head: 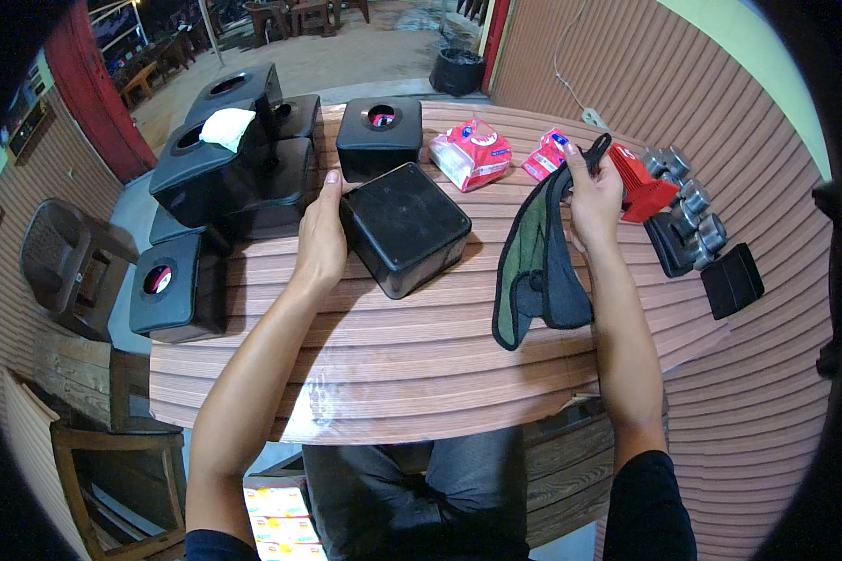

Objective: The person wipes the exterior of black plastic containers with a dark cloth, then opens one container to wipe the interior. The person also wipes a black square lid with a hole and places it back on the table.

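Note:
My left hand (pixel 324 231) rests against the left side of a square black box (pixel 408 228), which lies with a plain face up on the wood-patterned table (pixel 393 379). Its thumb is along the box's edge. In my right hand (pixel 595 193), thumb and fingers pinch the loop end of a dark cloth piece (pixel 544 266) with a green inner face and black edging; it hangs down over the table. Behind the plain box stands another black tissue box (pixel 380 137) with a round opening. Red and white plastic packs (pixel 471 153) lie behind, between the hands.
Several black tissue boxes (pixel 207 172) are stacked at the left, a white tissue (pixel 228 128) on top. One more box (pixel 175 284) stands at the left edge. On the right are a red slotted holder (pixel 642 182), metal-lidded jars (pixel 695 203) and a black pouch (pixel 732 280).

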Action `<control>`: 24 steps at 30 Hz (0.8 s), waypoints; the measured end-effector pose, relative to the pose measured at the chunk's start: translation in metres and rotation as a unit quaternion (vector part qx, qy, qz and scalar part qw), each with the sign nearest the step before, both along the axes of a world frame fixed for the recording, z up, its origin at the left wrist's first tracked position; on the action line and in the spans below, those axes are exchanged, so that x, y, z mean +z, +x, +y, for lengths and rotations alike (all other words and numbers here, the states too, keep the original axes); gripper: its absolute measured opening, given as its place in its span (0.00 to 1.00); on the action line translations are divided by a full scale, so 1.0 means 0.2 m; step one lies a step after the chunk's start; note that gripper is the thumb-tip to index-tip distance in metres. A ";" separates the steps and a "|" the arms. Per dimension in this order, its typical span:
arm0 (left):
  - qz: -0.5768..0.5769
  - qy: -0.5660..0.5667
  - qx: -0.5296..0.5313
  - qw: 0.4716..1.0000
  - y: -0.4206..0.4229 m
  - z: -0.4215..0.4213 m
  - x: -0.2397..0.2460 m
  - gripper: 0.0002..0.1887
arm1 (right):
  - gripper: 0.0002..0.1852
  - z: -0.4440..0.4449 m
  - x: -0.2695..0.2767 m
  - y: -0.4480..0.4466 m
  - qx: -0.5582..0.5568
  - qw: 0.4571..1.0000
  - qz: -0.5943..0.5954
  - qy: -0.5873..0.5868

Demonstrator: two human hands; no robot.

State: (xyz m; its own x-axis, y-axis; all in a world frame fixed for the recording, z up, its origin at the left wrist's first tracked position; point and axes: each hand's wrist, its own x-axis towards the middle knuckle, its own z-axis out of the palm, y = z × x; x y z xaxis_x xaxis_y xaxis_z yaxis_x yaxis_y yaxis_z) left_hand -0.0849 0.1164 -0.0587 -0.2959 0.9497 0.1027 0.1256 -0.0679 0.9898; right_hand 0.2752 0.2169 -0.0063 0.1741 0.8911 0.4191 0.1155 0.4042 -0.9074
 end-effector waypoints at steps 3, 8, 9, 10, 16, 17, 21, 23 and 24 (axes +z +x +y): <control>0.057 0.083 0.015 0.995 0.04 -0.02 0.03 0.28 | 0.14 0.00 -0.01 0.02 0.089 0.987 0.126 -0.037; 0.240 0.294 0.036 0.925 0.14 -0.15 0.15 0.19 | 0.14 -0.01 0.02 0.04 0.227 0.949 0.215 -0.040; 0.303 0.352 0.037 0.885 0.17 -0.17 0.18 0.19 | 0.15 -0.01 0.03 0.05 0.269 0.929 0.249 -0.050; 0.353 0.384 0.025 0.853 0.19 -0.20 0.20 0.19 | 0.16 -0.02 0.05 0.05 0.301 0.910 0.278 -0.057; 0.470 0.479 -0.155 0.725 0.35 -0.32 0.22 0.17 | 0.22 -0.08 0.07 0.03 0.426 0.810 0.381 -0.135; 0.478 0.464 -0.167 0.727 0.36 -0.33 0.22 0.17 | 0.22 -0.09 0.07 0.03 0.439 0.803 0.377 -0.143; 0.514 0.409 -0.166 0.735 0.42 -0.33 0.20 0.19 | 0.24 -0.10 0.06 0.01 0.508 0.743 0.418 -0.128; 0.529 0.407 -0.136 0.732 0.43 -0.33 0.20 0.20 | 0.25 -0.11 0.05 0.01 0.534 0.735 0.405 -0.103; 0.519 0.404 -0.132 0.742 0.43 -0.33 0.20 0.20 | 0.24 -0.11 0.05 0.01 0.521 0.742 0.411 -0.097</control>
State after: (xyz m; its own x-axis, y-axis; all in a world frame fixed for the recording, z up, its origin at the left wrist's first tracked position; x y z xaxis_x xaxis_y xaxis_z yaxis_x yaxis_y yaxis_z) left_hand 0.0007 0.0500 -0.0185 0.5255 0.4642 0.7130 0.6679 -0.7442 -0.0077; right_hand 0.2766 0.1941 0.0036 -0.5257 0.7507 0.4001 -0.7928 -0.2618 -0.5504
